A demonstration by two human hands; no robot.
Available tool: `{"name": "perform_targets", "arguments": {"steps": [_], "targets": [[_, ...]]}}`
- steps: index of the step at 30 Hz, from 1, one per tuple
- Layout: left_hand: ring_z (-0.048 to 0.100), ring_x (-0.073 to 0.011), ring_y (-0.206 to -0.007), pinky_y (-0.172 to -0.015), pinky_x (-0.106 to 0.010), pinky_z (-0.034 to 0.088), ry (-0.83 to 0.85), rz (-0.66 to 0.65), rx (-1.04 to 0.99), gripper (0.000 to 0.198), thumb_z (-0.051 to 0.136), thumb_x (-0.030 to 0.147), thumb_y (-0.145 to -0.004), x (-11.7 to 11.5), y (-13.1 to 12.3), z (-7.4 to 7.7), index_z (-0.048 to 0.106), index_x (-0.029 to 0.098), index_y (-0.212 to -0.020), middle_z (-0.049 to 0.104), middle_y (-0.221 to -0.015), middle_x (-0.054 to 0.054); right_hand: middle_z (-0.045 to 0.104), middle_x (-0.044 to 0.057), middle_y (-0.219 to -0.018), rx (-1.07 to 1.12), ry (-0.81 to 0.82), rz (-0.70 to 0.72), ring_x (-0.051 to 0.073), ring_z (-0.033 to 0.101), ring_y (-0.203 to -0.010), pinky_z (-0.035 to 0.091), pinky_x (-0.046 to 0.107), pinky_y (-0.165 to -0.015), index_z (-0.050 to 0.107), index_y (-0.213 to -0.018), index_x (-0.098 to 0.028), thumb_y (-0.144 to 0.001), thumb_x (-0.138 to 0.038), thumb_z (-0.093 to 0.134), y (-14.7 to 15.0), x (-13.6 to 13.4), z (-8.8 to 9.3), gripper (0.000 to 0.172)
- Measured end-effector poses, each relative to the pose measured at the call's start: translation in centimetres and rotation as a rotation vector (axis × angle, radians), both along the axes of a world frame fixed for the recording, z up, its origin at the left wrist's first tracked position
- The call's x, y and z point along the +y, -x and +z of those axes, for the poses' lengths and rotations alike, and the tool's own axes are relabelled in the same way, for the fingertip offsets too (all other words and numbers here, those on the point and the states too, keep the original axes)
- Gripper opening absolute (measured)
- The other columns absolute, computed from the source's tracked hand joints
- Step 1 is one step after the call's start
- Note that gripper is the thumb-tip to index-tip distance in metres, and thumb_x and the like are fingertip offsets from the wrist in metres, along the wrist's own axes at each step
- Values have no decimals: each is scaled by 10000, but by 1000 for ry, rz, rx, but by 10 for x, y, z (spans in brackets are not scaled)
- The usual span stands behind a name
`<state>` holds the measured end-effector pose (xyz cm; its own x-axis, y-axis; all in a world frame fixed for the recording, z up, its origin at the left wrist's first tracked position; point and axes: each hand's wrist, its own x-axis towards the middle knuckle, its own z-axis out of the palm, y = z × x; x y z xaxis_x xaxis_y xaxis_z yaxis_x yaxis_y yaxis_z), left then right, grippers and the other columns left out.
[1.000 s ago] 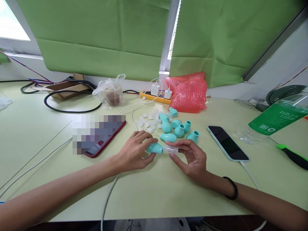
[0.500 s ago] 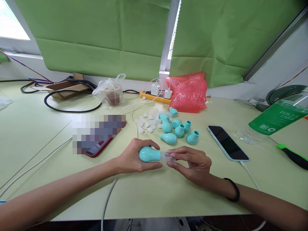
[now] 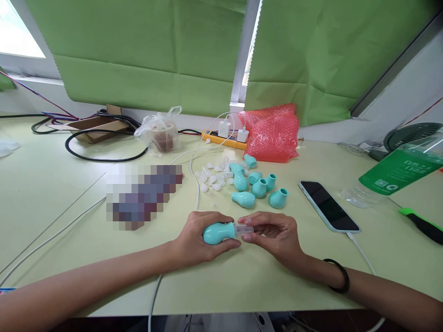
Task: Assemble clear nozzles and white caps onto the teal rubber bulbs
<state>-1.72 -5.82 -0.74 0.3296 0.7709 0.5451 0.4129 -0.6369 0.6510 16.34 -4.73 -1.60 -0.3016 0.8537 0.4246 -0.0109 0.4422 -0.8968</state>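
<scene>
My left hand [image 3: 202,235] is wrapped round a shiny turquoise squeeze bulb [image 3: 216,234], which lies on its side with its narrow neck pointing right. A translucent nozzle [image 3: 245,229] sits at the neck's end. The fingertips and thumb of my right hand [image 3: 273,233] pinch this nozzle from the right. How deep it sits in the neck cannot be made out. Just beyond my hands lie several more turquoise bulbs [image 3: 244,199], some upright with open necks. Left of them is a scatter of small translucent plastic parts [image 3: 216,177].
A phone [image 3: 330,207] on a white cable lies at right, near a tilted green-labelled bottle [image 3: 398,168] and a green-black handle [image 3: 420,226]. A blurred-out phone [image 3: 145,196] lies at left. Behind are red bubble wrap [image 3: 272,133], a yellow power strip [image 3: 224,139] and a bagged pot [image 3: 162,136].
Both hands have come slightly nearer to me with the bulb. Its neck now tilts up a little to the right. A tiny translucent piece beyond my left hand has come into view.
</scene>
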Motion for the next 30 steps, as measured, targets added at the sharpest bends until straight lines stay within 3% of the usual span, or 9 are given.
{"name": "perform_targets", "arguments": {"steps": [3,6,11,14,17,21,25,27,30], "targets": [[554,-100,-490,-478,-198,444,-66,16,32,275,648,335,-633,-5,-1,0,599,138,-819,635,-612,-30,683,29,-749,87,178,84,172,654,-678,576,266,-591,644,-738,-174,-568,-182,716,2,-3,-2,185],[549,-98,-495,-468,-193,436,-133,5,56,252,618,307,-670,-7,-1,-1,589,145,-860,617,-605,-26,672,19,-733,88,157,122,154,647,-667,567,259,-582,629,-724,-177,-571,-173,713,1,-3,0,174],[558,-108,-546,-497,-202,444,-185,-123,30,214,582,240,-681,-7,-4,-7,581,140,-870,618,-660,-51,666,17,-716,-261,-247,204,141,627,-700,524,275,-664,623,-706,-177,-648,-214,656,5,27,30,76],[549,-118,-564,-514,-225,446,-176,-116,49,216,593,227,-655,-5,-5,-9,603,119,-842,601,-685,-72,661,24,-724,-509,-557,17,138,609,-685,493,274,-656,615,-866,-167,-696,-269,607,22,63,44,198],[524,-126,-584,-534,-251,446,-134,-51,62,219,608,244,-634,-4,-4,-8,631,126,-817,575,-700,-72,644,63,-802,-905,-721,-73,205,573,-808,456,319,-674,615,-865,-157,-724,-277,559,45,92,37,194],[481,-143,-616,-581,-288,438,-122,-31,58,235,628,279,-624,-4,-3,-4,652,131,-806,555,-666,-65,609,87,-759,-1238,-737,-66,198,565,-715,428,305,-607,597,-807,-135,-747,-149,482,64,101,16,131],[473,-146,-633,-580,-284,430,-57,14,42,246,651,312,-607,-2,-2,-3,663,148,-790,531,-669,-52,578,91,-837,-1189,-731,-74,193,541,-802,436,299,-653,558,-937,-142,-723,-53,443,57,93,12,259],[491,-144,-636,-571,-271,428,-1,41,10,241,653,319,-609,-1,-1,-3,662,151,-782,529,-675,-45,557,85,-868,-1055,-677,-69,180,535,-815,448,289,-665,552,-972,-145,-720,-56,451,45,88,19,286],[526,-135,-632,-575,-252,431,103,73,-57,240,646,316,-632,1,-1,-2,654,145,-800,559,-690,-41,553,53,-833,-742,-467,-27,131,545,-710,473,260,-624,589,-848,-151,-707,-99,505,23,78,38,172]]}}
